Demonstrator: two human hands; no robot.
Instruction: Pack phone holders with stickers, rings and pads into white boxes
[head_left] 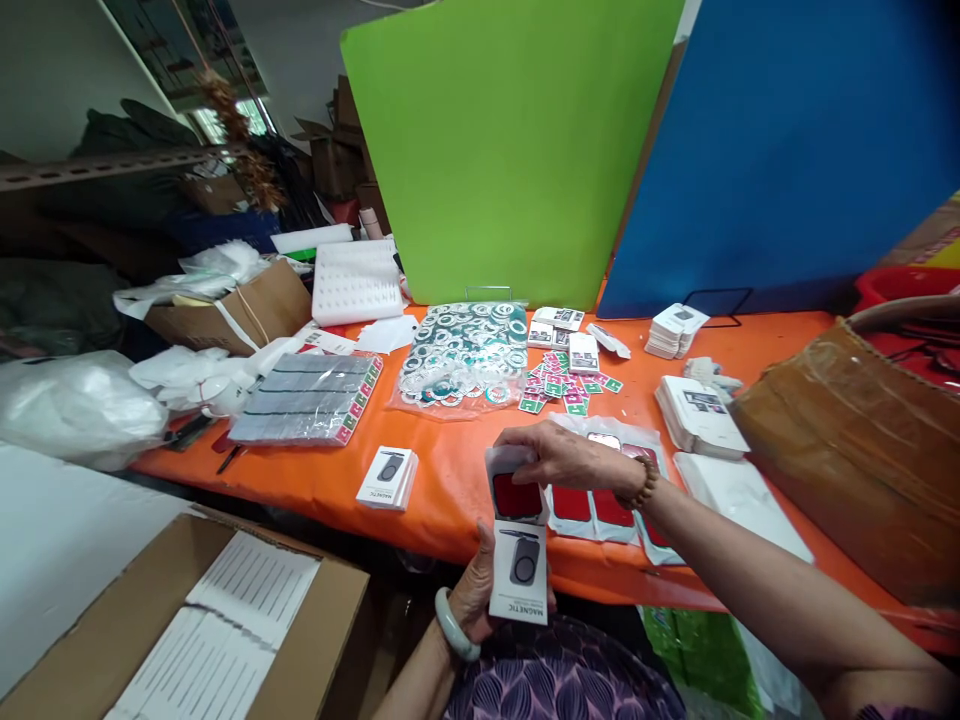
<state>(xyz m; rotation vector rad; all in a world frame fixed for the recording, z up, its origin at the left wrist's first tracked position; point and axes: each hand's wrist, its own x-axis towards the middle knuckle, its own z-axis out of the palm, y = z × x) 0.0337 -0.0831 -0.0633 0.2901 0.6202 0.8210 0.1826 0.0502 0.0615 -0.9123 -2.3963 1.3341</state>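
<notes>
My left hand [474,592] is closed around a white printed box [519,605] that reads "MAGNETIC" and shows a dark phone-accessory picture. At the box's top end is a dark red, rounded square piece [517,497] with whitish wrapping around it. My right hand [555,455] pinches the upper edge of this piece, with a finger over its red face. Whether its lower edge is inside the box I cannot tell. Right of my hands, several similar red pieces in white film sleeves [592,532] lie on the orange table [442,490].
A stack of MAGNETIC boxes [388,478] stands left of my hands. Behind lie a bag of ring stickers [465,350], loose green and pink cards [555,380] and a wrapped grey block [307,400]. White stacks [701,415] are at right. An open carton [330,610] sits at lower left.
</notes>
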